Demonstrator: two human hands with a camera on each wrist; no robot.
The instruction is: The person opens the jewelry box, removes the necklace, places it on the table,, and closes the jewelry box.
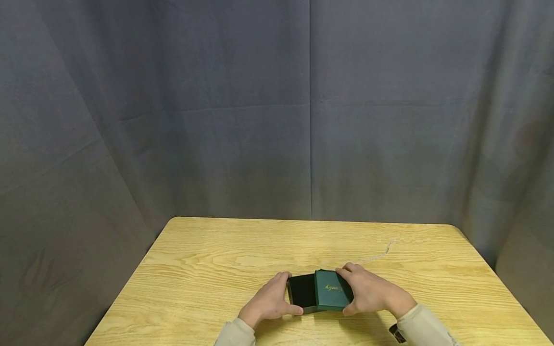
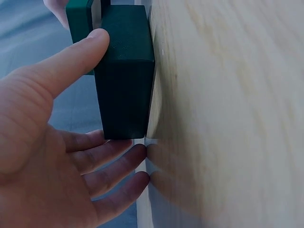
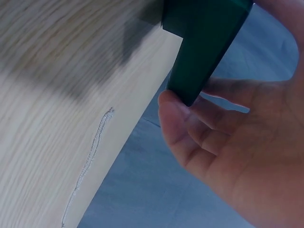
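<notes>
A dark green gift box base (image 1: 302, 290) with a black inside sits near the front of the table. Its green lid (image 1: 332, 297), marked with gold lettering, overlaps the base's right part and is offset to the right. My left hand (image 1: 270, 299) grips the base between thumb and fingers at its left end. In the left wrist view the thumb lies along one side of the base (image 2: 124, 95) and fingertips are at its end. My right hand (image 1: 372, 290) holds the lid by its opposite edges; in the right wrist view the lid (image 3: 204, 57) juts out past the base, raised above the tabletop.
A thin silver chain (image 1: 383, 253) lies on the wooden table (image 1: 207, 269), behind and to the right of the box. Grey curtains (image 1: 242, 144) hang behind the table and at both sides. A dark band (image 1: 397, 332) shows at the right sleeve.
</notes>
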